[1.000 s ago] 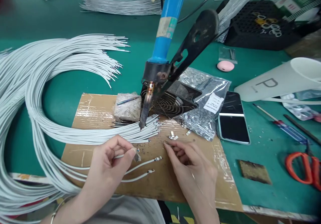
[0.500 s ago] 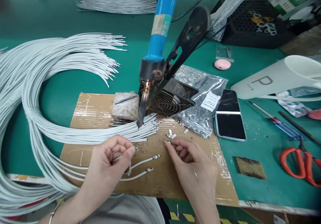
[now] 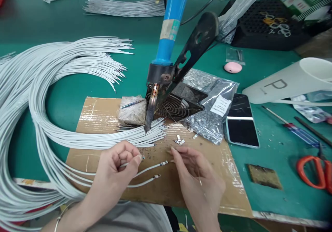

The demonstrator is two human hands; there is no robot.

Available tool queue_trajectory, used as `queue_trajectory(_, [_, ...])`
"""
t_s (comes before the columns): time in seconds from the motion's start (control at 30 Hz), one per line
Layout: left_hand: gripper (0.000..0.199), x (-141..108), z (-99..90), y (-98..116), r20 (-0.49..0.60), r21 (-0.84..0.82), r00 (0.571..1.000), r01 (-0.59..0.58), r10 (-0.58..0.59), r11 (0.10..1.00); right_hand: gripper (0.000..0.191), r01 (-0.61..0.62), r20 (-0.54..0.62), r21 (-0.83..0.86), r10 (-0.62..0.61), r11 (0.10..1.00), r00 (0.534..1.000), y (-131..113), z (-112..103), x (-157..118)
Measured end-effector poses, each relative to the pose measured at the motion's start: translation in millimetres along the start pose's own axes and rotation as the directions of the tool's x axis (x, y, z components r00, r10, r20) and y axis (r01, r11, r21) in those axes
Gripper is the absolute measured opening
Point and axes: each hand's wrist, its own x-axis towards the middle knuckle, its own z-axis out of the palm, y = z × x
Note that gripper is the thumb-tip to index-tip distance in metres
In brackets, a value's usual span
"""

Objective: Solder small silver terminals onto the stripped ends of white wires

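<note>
My left hand (image 3: 118, 171) is closed in a pinch on a white cable, whose small coloured wire end (image 3: 143, 158) shows just past the thumb. My right hand (image 3: 198, 176) is also pinched, thumb against forefinger; anything between those tips is too small to make out. Between the hands lie two white cables with small metal connectors (image 3: 164, 163) on their ends. Loose metal connectors (image 3: 178, 140) are scattered just beyond my right fingertips. Above the hands, a blue-handled soldering iron (image 3: 149, 116) points down from its black stand (image 3: 192, 48).
A cardboard sheet (image 3: 220, 176) covers the work spot. Bundled white cables (image 3: 38, 110) curve in from the left. At the right are a bag of metal parts (image 3: 207, 121), a phone (image 3: 242, 130), a white cup (image 3: 282, 81), a screwdriver (image 3: 298, 131) and orange-handled scissors (image 3: 311, 171).
The camera view has shifted slightly, so the bench things appear a little further right. My right hand has come slightly nearer the left. Both hands stay pinched.
</note>
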Motion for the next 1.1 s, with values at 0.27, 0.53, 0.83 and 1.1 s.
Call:
queue_trajectory(0.27, [0.02, 2.2, -1.2, -5.9, 0.013, -0.022, 1.0, -0.024, 0.025, 0.999, 0.015, -0.062, 0.206, 0.334, -0.008, 0.94, 0.979, -38.1, 0.2, -21.1])
queue_trajectory(0.53, [0.022, -0.4, -0.8, -6.7, 0.015, -0.033, 1.0, -0.01, 0.01, 0.999, 0.026, -0.084, 0.282, 0.407, -0.037, 0.909, 0.959, -39.7, 10.1, -25.2])
queue_trajectory(0.83, [0.023, -0.6, 2.2, -8.1, 0.035, -0.075, 0.999, 0.001, 0.002, 0.997, 0.025, -0.107, 0.281, 0.43, -0.02, 0.896, 0.96, -40.9, 12.2, -27.6])
queue_trajectory(1.1, [0.021, 0.1, 1.9, -8.0, 0.021, -0.072, 1.0, -0.007, 0.008, 0.997, 0.025, -0.204, 0.318, 0.425, 0.066, 0.882, 0.946, -43.4, 10.3, -29.4])
